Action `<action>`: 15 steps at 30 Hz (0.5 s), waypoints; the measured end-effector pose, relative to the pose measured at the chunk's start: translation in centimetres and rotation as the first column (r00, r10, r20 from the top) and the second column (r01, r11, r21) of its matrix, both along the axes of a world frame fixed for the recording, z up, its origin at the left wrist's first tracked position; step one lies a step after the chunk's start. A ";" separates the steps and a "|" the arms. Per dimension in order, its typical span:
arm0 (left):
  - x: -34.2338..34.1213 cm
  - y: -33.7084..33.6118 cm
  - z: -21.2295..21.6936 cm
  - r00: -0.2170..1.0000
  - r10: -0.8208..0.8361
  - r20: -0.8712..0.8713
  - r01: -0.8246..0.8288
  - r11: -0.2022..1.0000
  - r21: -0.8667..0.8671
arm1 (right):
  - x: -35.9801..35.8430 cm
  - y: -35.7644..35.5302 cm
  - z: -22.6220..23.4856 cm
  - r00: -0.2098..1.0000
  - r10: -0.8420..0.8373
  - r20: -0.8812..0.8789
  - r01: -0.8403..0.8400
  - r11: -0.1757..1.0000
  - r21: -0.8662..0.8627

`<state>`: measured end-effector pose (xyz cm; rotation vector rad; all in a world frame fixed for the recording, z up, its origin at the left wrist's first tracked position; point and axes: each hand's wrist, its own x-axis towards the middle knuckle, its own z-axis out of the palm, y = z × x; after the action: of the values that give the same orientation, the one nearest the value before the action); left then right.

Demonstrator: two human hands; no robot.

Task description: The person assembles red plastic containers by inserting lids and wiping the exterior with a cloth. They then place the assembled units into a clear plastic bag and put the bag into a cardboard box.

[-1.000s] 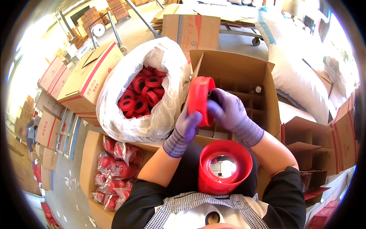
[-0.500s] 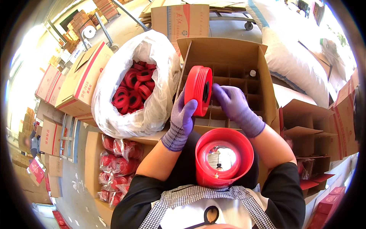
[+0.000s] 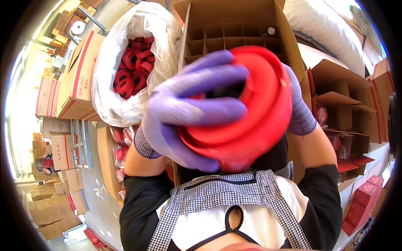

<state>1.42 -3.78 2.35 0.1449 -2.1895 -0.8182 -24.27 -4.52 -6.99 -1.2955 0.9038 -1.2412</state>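
Observation:
A large round red plastic container (image 3: 268, 121) is lifted in front of my chest, tilted and smeared by motion. My left hand (image 3: 184, 108), in a purple knit glove, spreads its fingers across the near face and grips it, thumb below. Between those fingers shows a red ring-shaped lid (image 3: 247, 85) with a dark centre; whether it sits fully in the container is hard to tell. My right hand (image 3: 299, 104), gloved alike, holds the container's right side, its fingers mostly hidden behind it.
Ahead stands an open carton (image 3: 289, 37) with cardboard dividers and a small white-capped item (image 3: 271, 31). At left a white plastic bag (image 3: 163, 79) holds many red rings (image 3: 134, 62). Film-wrapped red pieces (image 3: 119, 154) lie in a box below it. Open cartons (image 3: 343, 100) stand at right.
The red container has risen from my lap into both hands. My left hand has brought the ring lid against it, and my right hand has moved to its side. The view has tilted downward.

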 end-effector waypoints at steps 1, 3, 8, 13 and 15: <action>-0.4 0.7 0.4 0.993 -0.014 0.119 0.020 0.998 -0.051 | -0.2 1.1 0.2 0.999 -0.043 -0.023 0.042 0.998 -0.050; -1.0 1.0 0.5 0.960 -0.051 0.275 0.076 0.994 -0.081 | -1.1 2.3 -0.4 0.998 -0.055 -0.008 0.055 0.998 0.042; -0.6 -0.1 -0.4 0.918 -0.056 0.392 0.085 0.995 -0.057 | -1.0 5.1 1.3 0.983 0.092 0.160 -0.077 0.992 -0.096; -0.3 0.1 -0.9 0.914 -0.046 0.403 0.068 0.997 -0.042 | -0.2 4.3 2.7 0.957 0.255 -0.139 -0.289 0.876 -0.387; -1.1 1.5 0.3 0.834 0.135 0.535 -0.093 0.990 -0.105 | 0.5 3.0 1.4 0.932 0.355 0.072 -0.329 0.913 -0.240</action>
<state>0.30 -2.28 2.64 0.5218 -2.7056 -0.6795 -23.78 -1.56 -5.58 -1.4721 0.4358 -1.1454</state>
